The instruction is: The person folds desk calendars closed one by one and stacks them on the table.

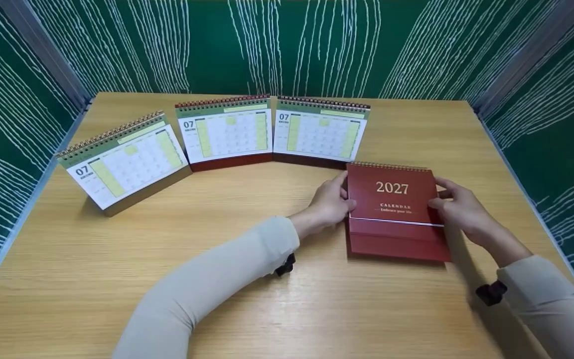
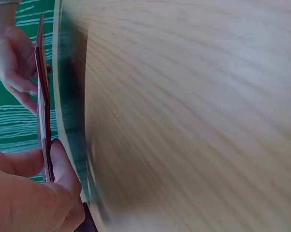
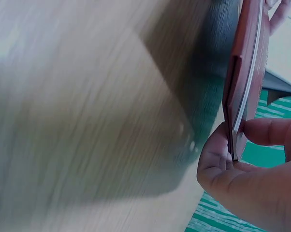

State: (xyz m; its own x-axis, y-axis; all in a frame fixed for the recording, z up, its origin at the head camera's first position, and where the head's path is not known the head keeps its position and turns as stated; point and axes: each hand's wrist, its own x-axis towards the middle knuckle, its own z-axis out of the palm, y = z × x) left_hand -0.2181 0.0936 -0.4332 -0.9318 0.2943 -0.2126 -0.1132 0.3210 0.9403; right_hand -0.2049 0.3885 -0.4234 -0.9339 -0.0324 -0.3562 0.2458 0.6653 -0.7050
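A red desk calendar (image 1: 391,199) with "2027" on its cover is folded nearly flat and held between both hands, lifted off the table in the wrist views. My left hand (image 1: 331,200) pinches its left edge, thumb on the cover and fingers behind. At the right edge my right hand (image 1: 464,209) pinches it the same way. In the left wrist view the calendar (image 2: 45,101) appears edge-on, the left hand (image 2: 34,193) gripping its near end. The right wrist view shows the right hand (image 3: 252,174) gripping the calendar (image 3: 240,92) by its near end.
Three desk calendars stand in an arc, each open to a 07 page: one at left (image 1: 127,162), one at middle (image 1: 227,132), one at right (image 1: 321,130). They stand on a wooden table (image 1: 247,199) enclosed by green panels (image 1: 312,50) with white streaks.
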